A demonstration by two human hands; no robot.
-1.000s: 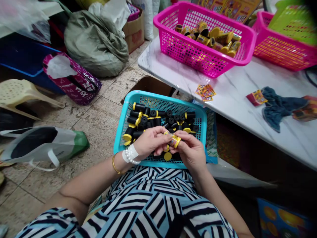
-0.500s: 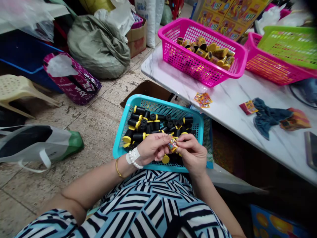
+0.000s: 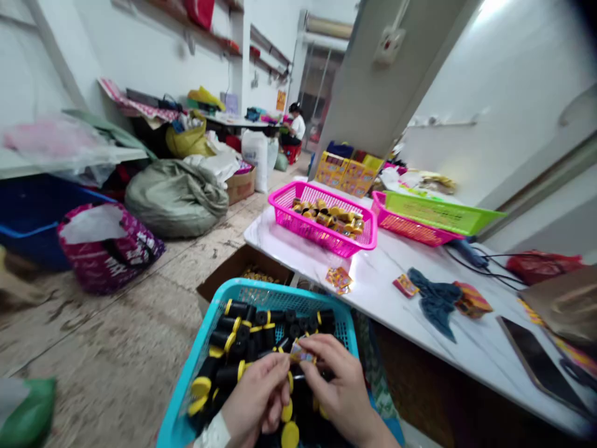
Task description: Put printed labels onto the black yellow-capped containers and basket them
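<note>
A small, colourful printed label [image 3: 304, 353] is held between my two hands above the turquoise basket [image 3: 233, 287]. My left hand [image 3: 259, 392], with a white band at its wrist, is closed and pinches the label's left edge. Thumb and fingers of my right hand [image 3: 338, 382] are closed on its right part and cover some of it. Whether anything lies behind the label is hidden. Below and around the hands, the basket holds many black canisters [image 3: 228, 375] with yellow lids.
On the marble-look table [image 3: 373, 336] are a pink basket [image 3: 321, 233] of labelled canisters, loose labels [image 3: 339, 280], a blue cloth [image 3: 436, 302] and a phone [image 3: 536, 358]. An open cardboard box [image 3: 214, 280] stands beyond the turquoise basket. Farther off sits a person [image 3: 296, 127].
The view has tilted up, bringing in walls and the far room, so basket and hands appear lower. Both hands still hold the label; my right hand now covers more of it.
</note>
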